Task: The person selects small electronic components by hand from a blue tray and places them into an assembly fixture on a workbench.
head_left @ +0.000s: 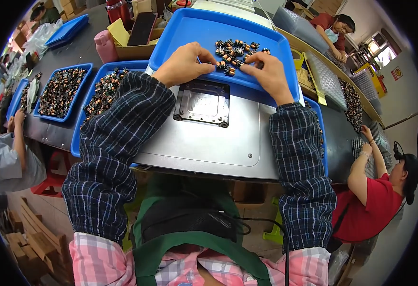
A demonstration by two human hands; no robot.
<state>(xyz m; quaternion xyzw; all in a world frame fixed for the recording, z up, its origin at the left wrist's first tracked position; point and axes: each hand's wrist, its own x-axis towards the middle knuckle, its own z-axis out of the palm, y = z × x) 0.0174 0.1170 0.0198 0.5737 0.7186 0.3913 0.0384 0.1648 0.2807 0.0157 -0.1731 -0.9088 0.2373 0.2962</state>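
A blue tray [190, 28] lies tilted ahead of me, with a small heap of copper-wound coil parts [237, 47] in it. My left hand [182, 64] rests on the tray's near part, its fingertips pinching at coil parts near the heap's lower edge. My right hand [266, 71] meets it from the right, fingers closed on coil parts [228, 68] at the same spot. Below the hands sits a grey metal machine top [204, 143] with a dark square fixture plate [202, 102].
Two more blue trays full of coil parts [61, 90] [104, 90] stand to the left. A pink bottle [105, 46] and a cardboard box [137, 47] sit behind them. People work at the left, at the right in red [376, 200], and at the far right.
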